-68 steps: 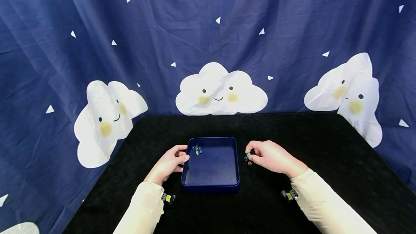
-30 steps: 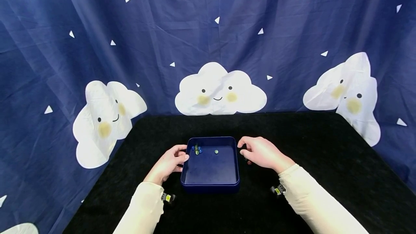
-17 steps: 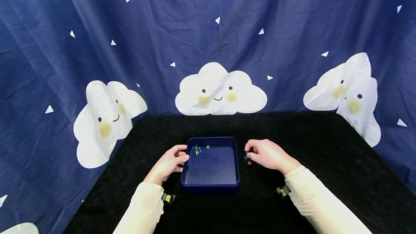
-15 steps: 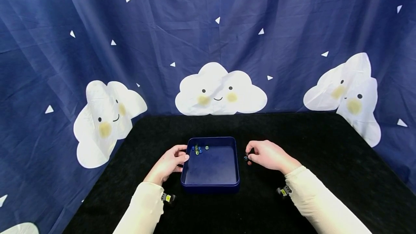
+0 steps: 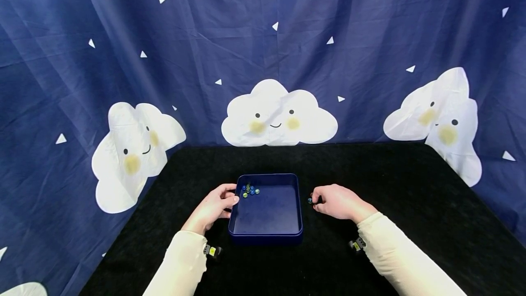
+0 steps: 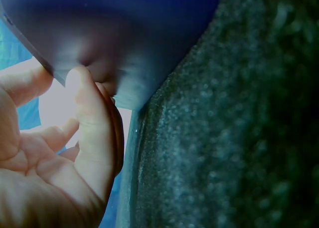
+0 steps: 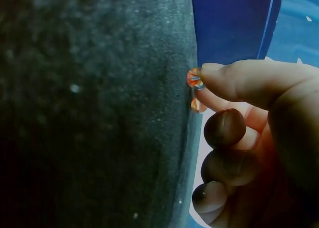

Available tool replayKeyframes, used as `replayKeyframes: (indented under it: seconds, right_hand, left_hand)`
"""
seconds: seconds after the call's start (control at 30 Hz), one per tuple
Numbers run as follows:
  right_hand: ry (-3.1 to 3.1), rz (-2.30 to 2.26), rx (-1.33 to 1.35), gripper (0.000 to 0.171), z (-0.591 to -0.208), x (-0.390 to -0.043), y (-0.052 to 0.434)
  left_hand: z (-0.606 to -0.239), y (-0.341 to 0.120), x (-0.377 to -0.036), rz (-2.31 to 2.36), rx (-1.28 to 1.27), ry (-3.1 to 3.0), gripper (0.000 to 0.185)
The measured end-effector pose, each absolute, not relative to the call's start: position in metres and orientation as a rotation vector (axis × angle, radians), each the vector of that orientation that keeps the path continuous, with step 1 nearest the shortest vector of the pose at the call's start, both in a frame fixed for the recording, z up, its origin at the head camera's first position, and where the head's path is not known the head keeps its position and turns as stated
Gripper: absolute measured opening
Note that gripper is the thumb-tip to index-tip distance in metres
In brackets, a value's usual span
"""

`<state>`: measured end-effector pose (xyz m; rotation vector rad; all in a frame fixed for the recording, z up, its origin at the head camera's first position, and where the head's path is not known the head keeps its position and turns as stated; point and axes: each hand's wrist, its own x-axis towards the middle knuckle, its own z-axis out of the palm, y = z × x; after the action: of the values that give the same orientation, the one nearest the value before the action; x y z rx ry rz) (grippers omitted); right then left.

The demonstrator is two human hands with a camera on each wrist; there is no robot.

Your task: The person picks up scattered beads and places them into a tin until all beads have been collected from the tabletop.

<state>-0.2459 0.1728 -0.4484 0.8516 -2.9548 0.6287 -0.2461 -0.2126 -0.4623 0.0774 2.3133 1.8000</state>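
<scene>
A square dark blue tray [image 5: 267,234] lies on the black cloth in the head view. Several glass marbles [image 5: 252,191] sit bunched at its far left corner, blue and yellow-green, one pale. My left hand [image 5: 211,207] holds the tray's left side; the left wrist view shows one digit at the rim and another against the outer wall. Right of the tray, my right hand [image 5: 339,201] pinches an orange marble [image 7: 193,78] between thumb and index fingertip. A second orange marble [image 7: 198,106] shows just below it. A dark blue marble [image 5: 310,200] lies by the fingertips.
Black cloth [image 5: 349,163] covers the table around the tray. Behind it hangs a dark blue curtain [image 5: 189,67] with white clouds and triangles. Small cameras [image 5: 213,251] are strapped to both wrists.
A pale green marble has appeared in the tray and rolled left to the others, which shifted slightly. My right hand went to the tray, then back to the loose marbles. My left hand stayed put.
</scene>
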Motion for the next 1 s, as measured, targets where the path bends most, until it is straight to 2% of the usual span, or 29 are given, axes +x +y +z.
replayKeyframes:
  seconds: [0.37,1.0]
  right_hand:
    - [-2.925,0.623,0.909,0.020,-0.451,-0.245,0.173]
    - [-2.895,0.690,0.861,0.015,-0.439,-0.242,0.170]
  left_hand:
    - [-0.462,-0.212,-0.246,1.792,0.068,2.321,0.048]
    - [-0.461,-0.212,-0.246,1.783,0.057,2.322,0.047]
